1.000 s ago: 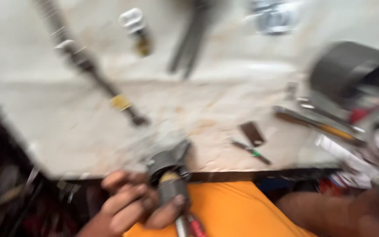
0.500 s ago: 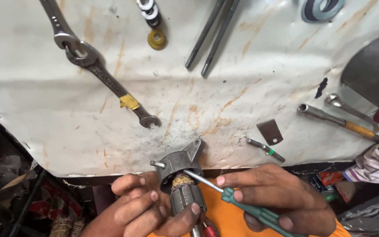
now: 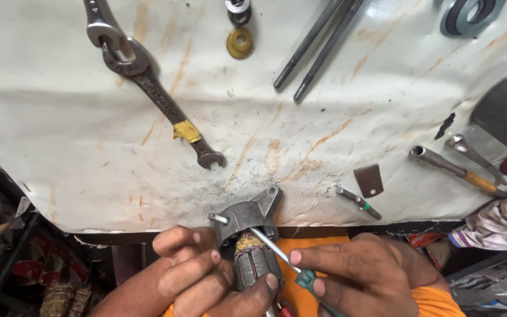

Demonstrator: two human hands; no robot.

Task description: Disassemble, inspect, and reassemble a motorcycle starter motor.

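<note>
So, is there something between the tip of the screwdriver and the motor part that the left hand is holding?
Nothing visible. The right hand holds the green-handled screwdriver, and its shaft runs free to the motor part, meeting it at the copper windings. The left hand grips the part lower down, its fingers away from the tip.

A second ago only the left hand [image 3: 206,276] held the grey metal motor armature with copper windings [image 3: 252,249]. Since then the right hand [image 3: 359,276] has come in with a green-handled screwdriver [image 3: 283,255], its tip now against the armature's grey end housing.
</note>
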